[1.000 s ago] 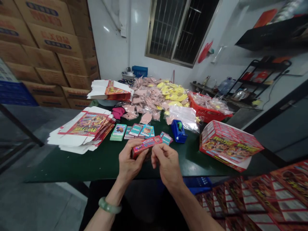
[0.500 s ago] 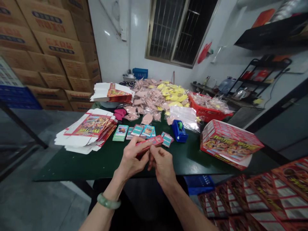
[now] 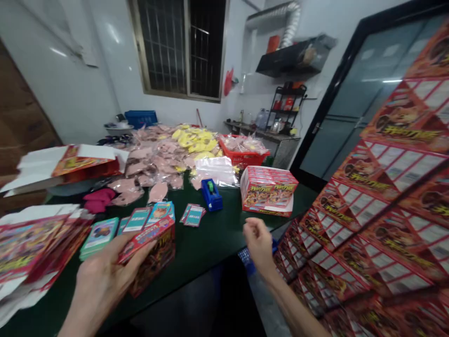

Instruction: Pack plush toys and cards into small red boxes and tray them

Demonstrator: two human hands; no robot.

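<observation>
Red printed card fills much of our view. Our left hand (image 3: 101,285) sits low at the near edge of the dark green counter (image 3: 196,248), its fingers (image 3: 140,248) clenched around a small red printed box (image 3: 154,264). A flat red flap (image 3: 145,238) lies across the top of the box; we cannot tell whether it is joined to the box or loose. Our right hand (image 3: 259,243) is raised near the counter's edge, well apart from the left, its fingers (image 3: 254,231) loosely curled and grasping nothing.

Just beyond the left hand lies a deck of green-edged cards (image 3: 98,238), with loose teal cards (image 3: 147,217) fanned beside it. Two more cards (image 3: 192,215) lie apart from those, near a blue tape dispenser (image 3: 211,194). Farther right on the counter stands a red printed carton (image 3: 268,191). Flat white-backed box blanks (image 3: 35,248) are stacked at the far left, below a part-folded blank (image 3: 84,161). Pink and yellow plastic packets (image 3: 168,154) are heaped across the back, with a clear plastic bag (image 3: 215,171) at their edge and a red basket (image 3: 242,157) behind it. Printed flat sheets (image 3: 386,196) rise in a stack along the right of our view.
</observation>
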